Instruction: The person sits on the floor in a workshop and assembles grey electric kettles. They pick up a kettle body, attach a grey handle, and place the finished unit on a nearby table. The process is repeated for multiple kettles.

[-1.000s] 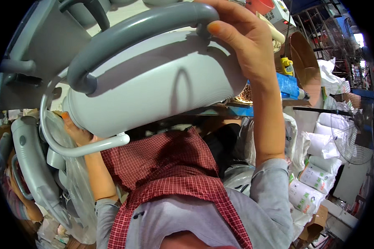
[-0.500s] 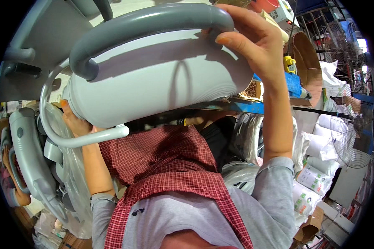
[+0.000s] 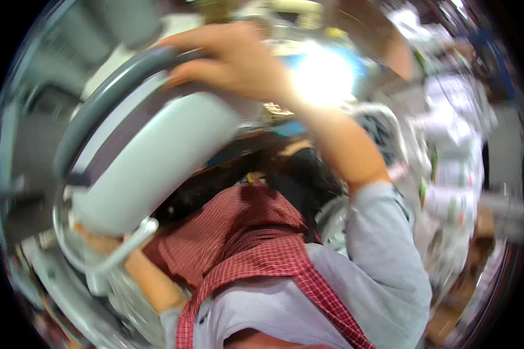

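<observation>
While the pale grey vessel is held tilted by the worktop's blue near edge, blur hiding whether they touch, a bump against that edge could scuff its smooth wall. The right hand is curled round the upper end of the dark grey handle; a slip there would likely let the vessel roll. At the lower end, the left hand is partly hidden, so I cannot tell whether it grips or only supports. Beside it, the pale curved bar, if dipped, could snag the clear plastic bag or scrape the grey housing.
</observation>
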`<act>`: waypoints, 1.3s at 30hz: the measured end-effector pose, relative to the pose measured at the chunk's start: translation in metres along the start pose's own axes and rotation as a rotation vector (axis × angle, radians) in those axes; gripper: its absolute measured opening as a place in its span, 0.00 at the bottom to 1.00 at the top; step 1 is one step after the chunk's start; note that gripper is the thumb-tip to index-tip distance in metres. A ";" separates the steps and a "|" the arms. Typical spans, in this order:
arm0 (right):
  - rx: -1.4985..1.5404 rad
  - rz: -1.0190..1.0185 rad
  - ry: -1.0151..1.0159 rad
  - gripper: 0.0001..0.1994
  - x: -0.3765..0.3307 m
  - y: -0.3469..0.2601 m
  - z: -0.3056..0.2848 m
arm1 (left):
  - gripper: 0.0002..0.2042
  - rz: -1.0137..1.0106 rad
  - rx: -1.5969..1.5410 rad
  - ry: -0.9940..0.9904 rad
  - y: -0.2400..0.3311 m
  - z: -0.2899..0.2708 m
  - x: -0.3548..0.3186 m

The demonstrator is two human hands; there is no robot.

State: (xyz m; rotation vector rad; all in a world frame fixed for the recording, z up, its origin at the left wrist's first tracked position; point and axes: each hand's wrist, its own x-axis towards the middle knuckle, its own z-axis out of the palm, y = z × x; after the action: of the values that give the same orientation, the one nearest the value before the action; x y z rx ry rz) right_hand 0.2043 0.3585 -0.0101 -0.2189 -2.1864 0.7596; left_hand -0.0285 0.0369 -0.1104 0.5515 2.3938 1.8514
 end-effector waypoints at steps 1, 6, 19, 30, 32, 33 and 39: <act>0.001 -0.001 0.008 0.19 -0.001 -0.002 0.003 | 0.23 0.012 -0.044 0.013 0.011 0.021 -0.006; 0.034 0.095 -0.077 0.21 0.004 -0.001 0.026 | 0.23 0.186 -0.272 -0.282 0.014 0.034 -0.039; -0.652 0.679 0.531 0.22 -0.312 -0.070 -0.184 | 0.19 0.050 -0.318 -0.465 0.016 0.080 -0.085; -0.980 2.158 -0.047 0.40 -0.626 -0.217 -0.292 | 0.17 -0.041 -0.340 -0.396 0.010 0.049 -0.088; -0.802 2.366 -0.268 0.32 -0.712 -0.255 -0.331 | 0.16 -0.101 -0.390 -0.433 0.004 0.057 -0.080; -0.728 2.353 -0.304 0.29 -0.711 -0.243 -0.351 | 0.16 -0.109 -0.407 -0.375 0.002 0.038 -0.077; -0.851 1.361 0.373 0.33 -0.429 -0.203 -0.282 | 0.15 -0.167 -0.490 -0.206 0.011 -0.006 -0.082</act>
State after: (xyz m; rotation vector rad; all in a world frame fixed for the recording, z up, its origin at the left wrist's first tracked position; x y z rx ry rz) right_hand 0.7173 0.1557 -0.0209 -2.1880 -1.6271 0.2878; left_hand 0.0486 0.0076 -0.1117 0.4503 1.7127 2.0795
